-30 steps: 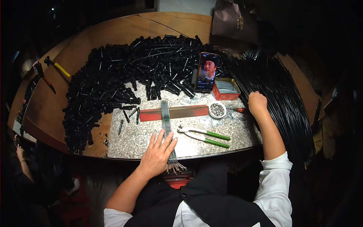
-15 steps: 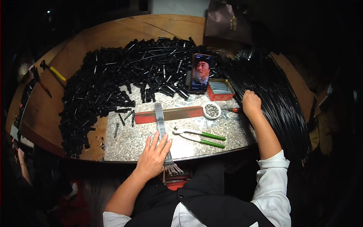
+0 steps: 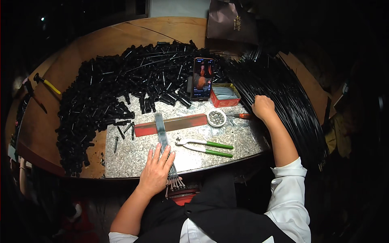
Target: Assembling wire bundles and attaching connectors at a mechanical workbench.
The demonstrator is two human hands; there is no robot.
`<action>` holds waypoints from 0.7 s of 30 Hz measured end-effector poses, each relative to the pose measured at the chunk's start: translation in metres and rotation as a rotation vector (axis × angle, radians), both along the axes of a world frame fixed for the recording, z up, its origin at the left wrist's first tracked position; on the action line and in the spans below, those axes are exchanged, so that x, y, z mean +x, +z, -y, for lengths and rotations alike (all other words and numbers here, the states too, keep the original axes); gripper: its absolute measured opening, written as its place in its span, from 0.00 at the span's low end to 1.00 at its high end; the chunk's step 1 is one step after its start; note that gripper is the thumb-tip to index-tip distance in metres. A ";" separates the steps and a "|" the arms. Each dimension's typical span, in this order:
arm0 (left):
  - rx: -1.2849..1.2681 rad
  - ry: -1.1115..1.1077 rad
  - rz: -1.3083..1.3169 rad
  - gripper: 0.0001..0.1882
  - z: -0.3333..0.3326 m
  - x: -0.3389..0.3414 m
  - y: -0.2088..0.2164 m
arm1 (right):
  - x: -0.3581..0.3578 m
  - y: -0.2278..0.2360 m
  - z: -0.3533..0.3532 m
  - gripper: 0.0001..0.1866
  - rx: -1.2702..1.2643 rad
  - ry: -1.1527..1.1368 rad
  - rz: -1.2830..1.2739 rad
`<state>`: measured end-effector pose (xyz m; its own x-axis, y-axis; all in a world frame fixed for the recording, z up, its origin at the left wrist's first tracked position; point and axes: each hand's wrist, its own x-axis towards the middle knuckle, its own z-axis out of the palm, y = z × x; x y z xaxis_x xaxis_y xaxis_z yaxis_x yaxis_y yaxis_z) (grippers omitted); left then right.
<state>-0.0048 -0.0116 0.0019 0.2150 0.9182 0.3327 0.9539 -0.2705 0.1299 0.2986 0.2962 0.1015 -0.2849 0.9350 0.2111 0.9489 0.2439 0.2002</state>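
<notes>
My left hand (image 3: 155,173) lies with fingers stretched over a row of thin dark rods (image 3: 160,128). These rods rest across a long red bar (image 3: 188,123), and their knobbed ends stick out past the slab's near edge. My right hand (image 3: 263,107) is closed at the left edge of a large bundle of long black rods (image 3: 289,105). Whatever its fingers hold is hidden. Between the hands lie pincers (image 3: 219,154) with green handles. Close to my right hand are an orange-handled tool (image 3: 243,116) and a white round dish (image 3: 210,123) of small metal pieces.
A speckled stone slab (image 3: 129,162) covers the near tabletop. Black tubular parts (image 3: 101,91) are heaped behind it. A phone (image 3: 202,79) stands upright beside a red box (image 3: 225,103) of thin pale pieces. A yellow-handled hammer (image 3: 49,85) lies far left; a brown bag (image 3: 231,24) stands behind.
The whole view has shifted, so the table sits slightly further left. My left hand stays on the rods and my right hand stays by the bundle. The phone's picture differs.
</notes>
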 end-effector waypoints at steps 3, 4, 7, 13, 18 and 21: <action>-0.002 0.001 0.002 0.44 0.000 0.000 -0.001 | 0.005 0.002 -0.002 0.10 0.100 0.072 -0.064; -0.001 0.005 0.002 0.44 0.001 0.000 -0.002 | 0.004 0.005 -0.002 0.09 0.106 0.067 -0.079; 0.013 0.005 -0.009 0.44 0.000 -0.001 -0.002 | 0.007 0.010 -0.005 0.08 0.135 0.086 -0.098; 0.025 0.007 -0.064 0.44 0.000 -0.004 -0.009 | 0.005 0.030 -0.003 0.10 0.282 0.099 -0.310; 0.023 -0.011 0.005 0.44 -0.002 0.001 -0.002 | 0.006 0.044 0.009 0.11 0.343 0.349 -0.703; 0.022 0.001 -0.004 0.44 0.001 -0.002 -0.004 | -0.025 0.062 0.047 0.20 -0.111 0.408 -1.082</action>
<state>-0.0068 -0.0122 -0.0025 0.2155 0.9109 0.3519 0.9547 -0.2723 0.1200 0.2738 0.2490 0.1634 -0.2900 0.8442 0.4508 0.4585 0.5360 -0.7089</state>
